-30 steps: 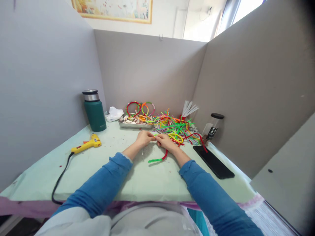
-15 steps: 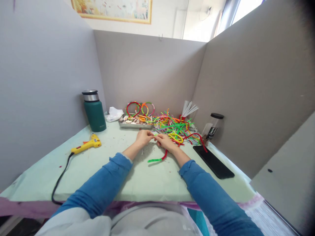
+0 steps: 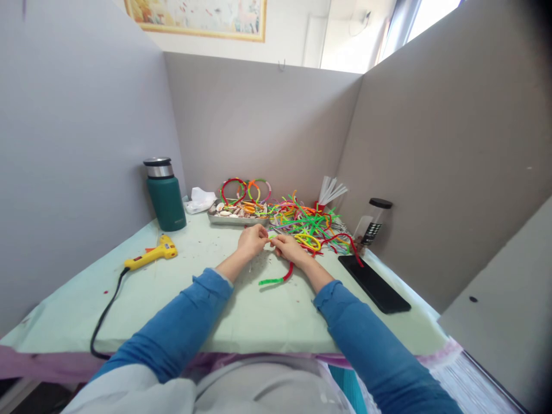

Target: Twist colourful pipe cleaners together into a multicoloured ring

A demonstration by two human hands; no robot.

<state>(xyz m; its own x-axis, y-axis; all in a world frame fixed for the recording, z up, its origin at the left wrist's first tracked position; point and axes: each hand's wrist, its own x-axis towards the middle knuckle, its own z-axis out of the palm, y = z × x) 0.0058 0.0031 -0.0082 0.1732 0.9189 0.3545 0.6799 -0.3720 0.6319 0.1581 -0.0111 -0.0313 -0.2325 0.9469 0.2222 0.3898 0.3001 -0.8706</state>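
Note:
My left hand (image 3: 253, 239) and my right hand (image 3: 288, 248) meet over the middle of the table, fingertips pinched close together. Between them is a pipe cleaner (image 3: 276, 280); its red and green tail hangs out below my right hand and curves left. The part at my fingertips is small and mostly covered, with a light yellow-green bit showing. Just beyond my hands lies a tangled heap of coloured pipe cleaners (image 3: 310, 218), with a yellow coil (image 3: 311, 240) at its near side.
A metal tray (image 3: 237, 221) of shells stands behind my hands, with pipe-cleaner rings (image 3: 234, 180) over it. Left are a green bottle (image 3: 166, 201) and a yellow glue gun (image 3: 153, 253) with its cord. Right are a black phone (image 3: 373, 284), a clear bottle (image 3: 373, 224) and white glue sticks (image 3: 330, 191).
The fingers of my left hand have shifted very slightly at the pinch. My right hand and the hanging pipe cleaner look the same.

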